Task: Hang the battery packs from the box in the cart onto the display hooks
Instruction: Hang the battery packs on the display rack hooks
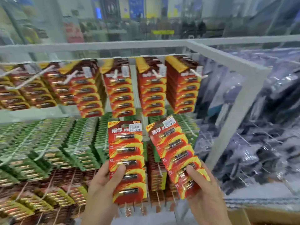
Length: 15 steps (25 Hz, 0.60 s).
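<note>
My left hand (103, 181) grips a tall red and yellow battery pack (127, 153) near its lower half, thumb on the front, held upright. My right hand (203, 187) grips a second red battery pack (174, 150), tilted with its top leaning left. Both packs hang in front of the display, below the top row of red packs on white display hooks (116, 73). The hook at the top right (198, 74) carries a thick stack of packs. A corner of the cardboard box (263, 216) shows at the bottom right.
Green battery packs (53, 143) fill the middle row, with dark red and yellow ones (48, 197) below. A white metal frame (240, 65) borders the display on the right. Beyond it hang goods in clear plastic bags (267, 127).
</note>
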Motion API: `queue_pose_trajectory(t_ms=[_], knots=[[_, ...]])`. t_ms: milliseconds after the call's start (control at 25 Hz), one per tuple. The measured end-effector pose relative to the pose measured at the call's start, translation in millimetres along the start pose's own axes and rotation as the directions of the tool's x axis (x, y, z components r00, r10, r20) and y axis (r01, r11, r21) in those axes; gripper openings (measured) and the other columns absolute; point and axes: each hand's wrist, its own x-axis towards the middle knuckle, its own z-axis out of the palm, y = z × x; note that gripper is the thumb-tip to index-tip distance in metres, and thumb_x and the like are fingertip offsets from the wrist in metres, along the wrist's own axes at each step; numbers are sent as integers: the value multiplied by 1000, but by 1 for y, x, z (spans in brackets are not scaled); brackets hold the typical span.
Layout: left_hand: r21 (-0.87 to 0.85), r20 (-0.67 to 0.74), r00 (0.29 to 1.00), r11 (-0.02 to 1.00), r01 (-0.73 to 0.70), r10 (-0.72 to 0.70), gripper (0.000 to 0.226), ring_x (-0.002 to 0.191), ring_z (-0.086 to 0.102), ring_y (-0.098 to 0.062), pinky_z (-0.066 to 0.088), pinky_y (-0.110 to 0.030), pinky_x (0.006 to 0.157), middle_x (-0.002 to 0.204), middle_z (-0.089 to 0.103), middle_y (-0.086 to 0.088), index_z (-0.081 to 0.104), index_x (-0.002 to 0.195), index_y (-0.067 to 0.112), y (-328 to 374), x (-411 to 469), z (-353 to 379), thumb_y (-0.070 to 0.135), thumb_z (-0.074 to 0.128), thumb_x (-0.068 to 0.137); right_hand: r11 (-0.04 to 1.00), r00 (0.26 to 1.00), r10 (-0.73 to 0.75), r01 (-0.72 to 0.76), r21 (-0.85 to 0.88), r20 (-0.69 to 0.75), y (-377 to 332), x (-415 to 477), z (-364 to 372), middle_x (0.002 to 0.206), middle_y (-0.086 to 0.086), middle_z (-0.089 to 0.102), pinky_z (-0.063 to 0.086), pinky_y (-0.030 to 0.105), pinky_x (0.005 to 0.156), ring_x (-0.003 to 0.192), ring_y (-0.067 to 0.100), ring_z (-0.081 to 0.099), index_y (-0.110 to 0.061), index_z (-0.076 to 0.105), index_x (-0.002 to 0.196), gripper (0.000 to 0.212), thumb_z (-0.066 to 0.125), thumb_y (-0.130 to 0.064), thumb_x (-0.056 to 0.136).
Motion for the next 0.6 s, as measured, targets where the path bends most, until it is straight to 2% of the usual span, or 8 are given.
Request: queue_pose_trajectory(t_ms=[120,200,280,360,440,600], knots=[[-18,1,998,998,-62,62,38,85,78,-37,65,-47,62,106,79,-16,72,119,17,24,5,-24,19,69,81,1000,999,18,-18,-10,35,17,13,34,101,18,74,60,35,55,78,28,74,-5,67,122,69,87,-17,57],[-30,-21,996,996,-85,84,40,87,78,-35,66,-46,62,107,79,-15,71,121,18,36,8,-37,23,68,82,1000,999,26,-26,7,37,26,20,54,102,18,73,61,37,55,80,29,75,-5,66,121,94,104,-20,36],[-56,-33,994,992,-109,107,43,88,79,-34,65,-44,60,109,79,-14,69,126,18,47,10,-48,25,68,83,999,999,26,-26,26,21,33,26,69,106,16,73,61,38,57,83,29,75,-7,65,125,116,107,-26,19],[-71,-51,991,989,-127,124,45,88,79,-33,64,-43,62,108,79,-12,67,130,19,59,10,-55,27,68,85,999,1000,21,-21,29,11,37,33,78,111,16,74,61,38,61,86,29,75,-9,63,130,120,107,-21,19],[-66,-52,986,984,-165,161,40,87,79,-33,65,-42,61,106,80,-12,70,124,20,72,11,-59,28,68,85,999,1000,23,-23,35,6,40,38,84,121,17,73,62,39,65,89,29,75,-12,62,134,111,101,-13,29],[-10,-20,958,958,-286,286,33,86,79,-31,64,-38,60,105,80,-10,72,119,21,101,17,-56,32,65,88,997,1000,9,-8,80,-12,42,41,94,114,11,76,62,35,57,84,25,78,-16,63,135,124,105,-17,19]])
